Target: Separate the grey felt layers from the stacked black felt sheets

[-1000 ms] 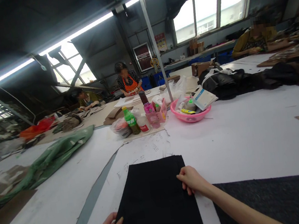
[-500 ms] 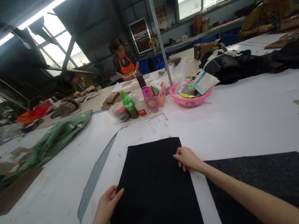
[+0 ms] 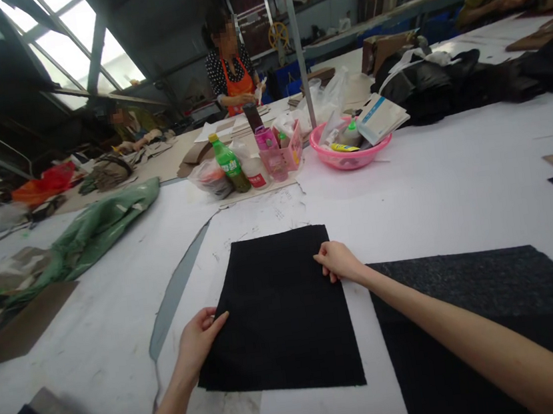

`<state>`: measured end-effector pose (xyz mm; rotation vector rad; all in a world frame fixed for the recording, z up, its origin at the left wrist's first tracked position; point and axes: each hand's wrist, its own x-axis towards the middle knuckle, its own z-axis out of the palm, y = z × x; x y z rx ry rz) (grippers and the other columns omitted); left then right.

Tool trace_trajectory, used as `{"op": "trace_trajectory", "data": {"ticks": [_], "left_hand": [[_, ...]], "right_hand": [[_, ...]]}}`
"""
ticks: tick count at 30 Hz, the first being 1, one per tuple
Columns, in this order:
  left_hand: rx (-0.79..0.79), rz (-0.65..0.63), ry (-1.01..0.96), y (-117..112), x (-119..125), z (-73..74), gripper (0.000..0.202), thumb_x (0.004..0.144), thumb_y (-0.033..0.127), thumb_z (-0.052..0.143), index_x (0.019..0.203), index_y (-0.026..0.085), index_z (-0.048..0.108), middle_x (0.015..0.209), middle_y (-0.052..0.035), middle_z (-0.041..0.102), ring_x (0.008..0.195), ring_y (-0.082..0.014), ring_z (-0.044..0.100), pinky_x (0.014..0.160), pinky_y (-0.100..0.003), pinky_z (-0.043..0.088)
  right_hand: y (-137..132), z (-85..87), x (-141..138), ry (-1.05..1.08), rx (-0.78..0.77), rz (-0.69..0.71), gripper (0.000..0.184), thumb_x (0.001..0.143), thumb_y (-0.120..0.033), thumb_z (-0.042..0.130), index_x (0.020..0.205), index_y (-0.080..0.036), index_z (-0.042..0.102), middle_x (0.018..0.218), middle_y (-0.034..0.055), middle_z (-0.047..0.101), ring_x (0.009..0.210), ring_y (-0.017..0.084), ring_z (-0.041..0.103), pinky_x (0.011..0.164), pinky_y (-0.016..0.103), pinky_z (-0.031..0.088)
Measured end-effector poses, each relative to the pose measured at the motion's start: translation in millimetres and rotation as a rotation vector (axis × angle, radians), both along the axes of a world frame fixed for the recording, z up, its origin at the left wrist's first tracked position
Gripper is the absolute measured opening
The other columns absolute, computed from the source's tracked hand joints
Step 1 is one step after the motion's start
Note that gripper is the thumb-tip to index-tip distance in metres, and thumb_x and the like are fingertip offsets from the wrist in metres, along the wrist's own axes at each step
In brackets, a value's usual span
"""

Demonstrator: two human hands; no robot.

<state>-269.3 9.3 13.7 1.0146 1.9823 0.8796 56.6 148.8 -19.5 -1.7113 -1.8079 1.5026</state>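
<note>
A black fabric piece (image 3: 279, 314), roughly rectangular, lies in front of me on the white-covered table (image 3: 438, 207). My left hand (image 3: 202, 333) pinches its left edge, thumb on top and fingers partly hidden beneath. At the upper right edge, my right hand (image 3: 336, 261) grips the same cloth between thumb and curled fingers. Beneath my right forearm lies a larger dark piece of cloth (image 3: 451, 279), its far strip speckled grey and its near part plain black.
Beyond the cloth stand a green bottle (image 3: 229, 164), a pink box (image 3: 292, 148) and a pink basin (image 3: 351, 156). A metal pole (image 3: 298, 50) rises behind them. Green sheeting (image 3: 102, 225) lies left. A person in an orange apron (image 3: 235, 81) works across the table; others sit farther off.
The view has tipped downward, so the black cloth's near edge now shows. Both hands keep hold of the cloth at about the same spots. The person in the apron has lifted their hands slightly.
</note>
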Motion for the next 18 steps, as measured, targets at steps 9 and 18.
{"op": "trace_trajectory", "data": {"ticks": [9, 18], "left_hand": [[0.012, -0.042, 0.337, 2.8, -7.7, -6.0, 0.049, 0.058, 0.063, 0.068, 0.079, 0.02, 0.059, 0.047, 0.0075, 0.045, 0.051, -0.0165, 0.047, 0.052, -0.026, 0.031], [-0.014, -0.107, 0.466, 4.0, -14.4, -12.0, 0.05, 0.062, 0.068, 0.058, 0.081, 0.022, 0.057, 0.049, 0.0062, 0.047, 0.055, -0.0192, 0.05, 0.058, -0.028, 0.033]], "right_hand": [[-1.1, -0.2, 1.0, -0.017, 0.032, 0.005, 0.025, 0.102, -0.037, 0.055, 0.097, -0.012, 0.061, 0.071, -0.0032, 0.059, 0.05, 0.008, 0.054, 0.049, 0.02, 0.05], [-1.8, -0.8, -0.3, -0.017, 0.039, 0.0, 0.026, 0.102, -0.037, 0.055, 0.098, -0.012, 0.061, 0.069, -0.0039, 0.059, 0.048, 0.008, 0.053, 0.047, 0.02, 0.049]]}}
